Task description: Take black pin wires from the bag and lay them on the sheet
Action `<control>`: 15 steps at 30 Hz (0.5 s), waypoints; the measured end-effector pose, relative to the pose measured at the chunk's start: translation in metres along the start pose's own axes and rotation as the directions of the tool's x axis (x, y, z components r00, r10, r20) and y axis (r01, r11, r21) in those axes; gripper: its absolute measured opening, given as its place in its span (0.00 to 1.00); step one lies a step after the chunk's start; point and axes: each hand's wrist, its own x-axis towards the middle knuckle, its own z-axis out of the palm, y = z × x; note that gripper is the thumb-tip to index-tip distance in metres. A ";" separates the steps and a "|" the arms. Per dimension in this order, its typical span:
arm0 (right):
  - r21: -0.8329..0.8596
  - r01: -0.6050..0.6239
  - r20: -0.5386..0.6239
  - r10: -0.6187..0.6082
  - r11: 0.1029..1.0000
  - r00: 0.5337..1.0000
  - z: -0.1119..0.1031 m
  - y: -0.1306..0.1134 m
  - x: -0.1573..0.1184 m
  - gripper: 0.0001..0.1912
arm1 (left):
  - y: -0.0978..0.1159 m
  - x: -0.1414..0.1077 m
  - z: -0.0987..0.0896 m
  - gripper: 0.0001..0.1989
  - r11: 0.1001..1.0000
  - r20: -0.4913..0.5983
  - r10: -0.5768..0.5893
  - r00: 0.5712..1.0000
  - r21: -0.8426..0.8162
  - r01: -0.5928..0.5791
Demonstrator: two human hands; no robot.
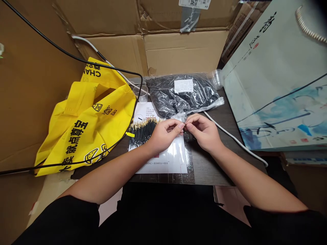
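Note:
My left hand [166,133] and my right hand [203,132] meet fingertip to fingertip above a printed sheet [166,166]. Thumb and forefinger are pinched on each side, and whatever sits between them is too small to make out. Left of my left hand, a row of short black cables with gold-coloured ends [143,132] lies side by side on the sheet. Just beyond my fingers rests a clear plastic bag [163,98] packed with black items and bearing a white label [183,85].
A crumpled yellow bag [94,109] covers the table's left side. Clear plastic cups [216,79] lie behind the plastic bag. A white cable [237,137] and a black cable [76,61] cross the area. Cardboard boxes [184,51] wall the back; a large paper bag [270,85] stands right.

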 end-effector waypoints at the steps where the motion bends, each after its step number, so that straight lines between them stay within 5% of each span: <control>1: 0.042 -0.029 -0.006 0.029 0.999 1.000 -0.002 0.001 0.001 0.05 | 0.001 -0.001 -0.001 0.19 0.999 -0.018 0.029 0.999 0.035 -0.028; 5: 0.153 -0.144 -0.055 0.154 0.978 0.987 -0.021 0.001 0.008 0.05 | -0.002 -0.001 -0.009 0.24 0.980 -0.158 0.148 0.976 0.154 -0.124; 10: 0.153 -0.299 -0.131 0.320 0.942 0.938 -0.055 -0.007 0.018 0.06 | -0.009 0.002 -0.015 0.22 0.983 -0.301 0.165 0.939 0.133 -0.130; 15: -0.327 -0.304 -0.172 0.260 0.895 0.950 -0.083 -0.009 0.019 0.14 | -0.007 0.001 -0.013 0.23 0.979 -0.287 0.189 0.939 0.133 -0.156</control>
